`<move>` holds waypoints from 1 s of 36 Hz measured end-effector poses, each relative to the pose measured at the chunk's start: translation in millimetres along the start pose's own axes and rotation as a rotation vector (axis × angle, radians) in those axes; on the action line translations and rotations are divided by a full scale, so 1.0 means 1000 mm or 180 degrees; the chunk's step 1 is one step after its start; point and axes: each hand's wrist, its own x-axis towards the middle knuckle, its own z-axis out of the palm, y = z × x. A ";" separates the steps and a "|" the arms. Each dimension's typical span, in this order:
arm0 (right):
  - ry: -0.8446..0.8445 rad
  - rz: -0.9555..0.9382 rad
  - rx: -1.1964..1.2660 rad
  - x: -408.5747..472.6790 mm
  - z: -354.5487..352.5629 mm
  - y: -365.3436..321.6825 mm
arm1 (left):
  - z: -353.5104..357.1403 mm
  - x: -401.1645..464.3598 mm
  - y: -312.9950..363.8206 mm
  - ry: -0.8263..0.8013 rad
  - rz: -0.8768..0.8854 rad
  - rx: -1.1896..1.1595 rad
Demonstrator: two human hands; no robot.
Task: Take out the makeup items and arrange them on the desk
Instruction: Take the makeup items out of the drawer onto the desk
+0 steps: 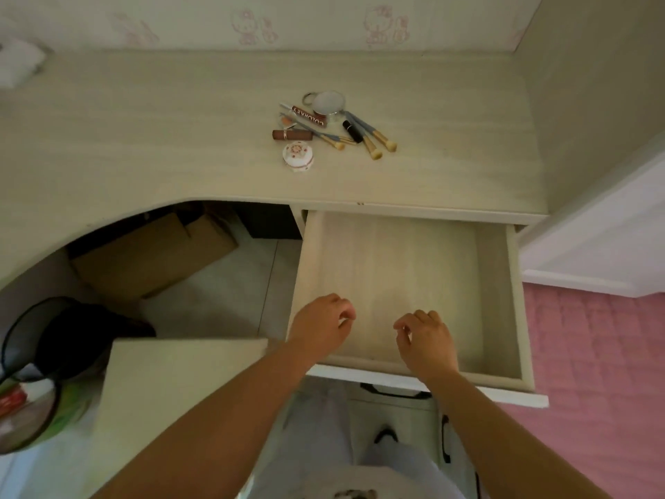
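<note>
Makeup items lie in a loose pile on the pale wooden desk [144,138]: a round white compact [298,157], a brown lipstick tube [291,135], a brown Colorkey tube [310,116], a black tube [352,131], several blue-handled brushes [370,136] and a small round mirror [328,102]. Below them the drawer [518,282] stands pulled out, and nothing shows on its floor. My left hand [320,327] and my right hand [424,340] hover over the drawer's front part, fingers loosely curled, holding nothing.
A cardboard box [151,257] sits under the desk. A black mesh bin [32,372] with rubbish stands at the lower left beside a pale stool top [172,390]. A pink bedspread [593,372] lies to the right. Lower drawers with black handles [396,392] are below.
</note>
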 end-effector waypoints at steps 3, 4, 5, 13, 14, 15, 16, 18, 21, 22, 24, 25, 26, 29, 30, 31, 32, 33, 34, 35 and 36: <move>-0.0034 -0.0011 -0.0019 -0.025 0.000 0.020 | 0.023 -0.027 0.017 0.0000 -0.0127 -0.0038; -0.0071 -0.0020 -0.0035 -0.031 0.000 0.025 | 0.029 -0.033 0.022 -0.0018 -0.0127 0.0002; -0.0115 -0.0020 -0.0049 -0.037 0.000 0.030 | 0.035 -0.039 0.027 -0.0069 -0.0104 0.0087; -0.0750 -0.0038 -0.0233 -0.075 -0.004 0.050 | 0.070 -0.073 0.046 -0.0591 -0.0281 0.0744; -0.0746 -0.0063 -0.0260 -0.077 -0.004 0.052 | 0.072 -0.076 0.045 -0.0655 -0.0304 0.0783; -0.0741 -0.0099 -0.0319 -0.080 -0.004 0.054 | 0.075 -0.081 0.043 -0.0701 -0.0317 0.0831; -0.0739 -0.0128 -0.0382 -0.081 -0.004 0.055 | 0.077 -0.085 0.042 -0.0713 -0.0328 0.0875; -0.0734 -0.0167 -0.0488 -0.083 -0.003 0.055 | 0.081 -0.092 0.041 -0.0608 -0.0354 0.0923; -0.0704 -0.0213 -0.0630 -0.082 -0.001 0.054 | 0.085 -0.095 0.044 -0.0274 -0.0358 0.0921; -0.0685 -0.0216 -0.0672 -0.081 0.000 0.054 | 0.085 -0.094 0.045 -0.0140 -0.0332 0.0916; -0.0648 -0.0224 -0.0750 -0.080 0.002 0.054 | 0.086 -0.091 0.048 0.0073 -0.0269 0.0937; -0.0634 -0.0233 -0.0779 -0.079 0.003 0.054 | 0.086 -0.089 0.048 0.0143 -0.0241 0.0962; -0.0619 -0.0245 -0.0796 -0.078 0.004 0.054 | 0.087 -0.087 0.049 0.0168 -0.0217 0.0992; -0.0601 -0.0270 -0.0829 -0.075 0.007 0.055 | 0.087 -0.078 0.050 0.0063 -0.0216 0.1094; -0.0599 -0.0284 -0.0856 -0.074 0.007 0.056 | 0.087 -0.075 0.050 0.0051 -0.0226 0.1131; -0.0596 -0.0302 -0.0881 -0.073 0.008 0.056 | 0.087 -0.073 0.050 0.0053 -0.0229 0.1168; -0.0598 -0.0318 -0.0902 -0.072 0.008 0.056 | 0.087 -0.071 0.049 0.0057 -0.0226 0.1198; -0.0595 -0.0333 -0.0919 -0.071 0.009 0.057 | 0.087 -0.069 0.049 0.0050 -0.0224 0.1213; -0.0589 -0.0345 -0.0931 -0.069 0.009 0.057 | 0.087 -0.067 0.049 0.0034 -0.0217 0.1206; -0.0579 -0.0354 -0.0936 -0.068 0.009 0.058 | 0.087 -0.065 0.048 0.0016 -0.0209 0.1180; -0.0585 -0.0358 -0.0936 -0.066 0.010 0.059 | 0.087 -0.063 0.047 -0.0012 -0.0210 0.1145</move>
